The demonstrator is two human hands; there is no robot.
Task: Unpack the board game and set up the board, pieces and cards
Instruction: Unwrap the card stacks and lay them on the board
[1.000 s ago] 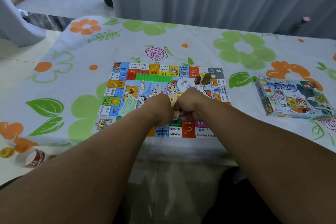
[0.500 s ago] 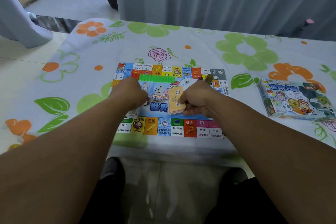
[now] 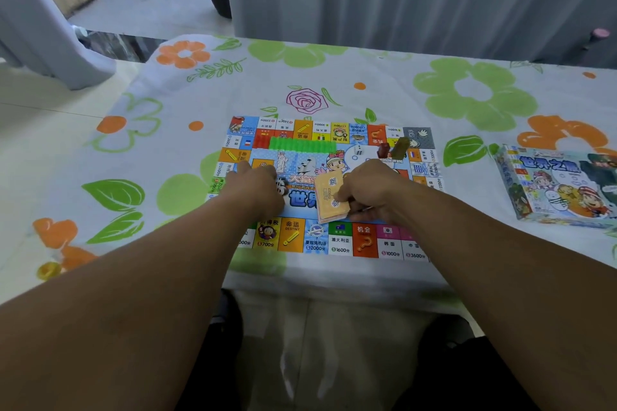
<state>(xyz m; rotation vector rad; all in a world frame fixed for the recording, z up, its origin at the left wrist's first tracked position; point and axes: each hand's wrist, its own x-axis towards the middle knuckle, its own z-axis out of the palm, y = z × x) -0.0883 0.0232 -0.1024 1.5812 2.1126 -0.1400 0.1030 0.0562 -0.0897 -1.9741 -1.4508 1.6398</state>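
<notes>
Your right hand (image 3: 370, 188) is gripping a thick stack of tan cards (image 3: 330, 195), fingers curled around its right edge, and the stack is sitting tilted over the middle of the flat, colourful square-bordered game board (image 3: 340, 238). Your left hand (image 3: 258, 188) is resting knuckles-up on the board's left half, fingers bent down; it may be pressing another card, but I cannot tell what is under it. A row of small green plastic houses (image 3: 302, 144) is lying along the far side. The illustrated cardboard game box (image 3: 561, 185) is sitting well apart on the flowered tablecloth (image 3: 367, 70), to your right.
</notes>
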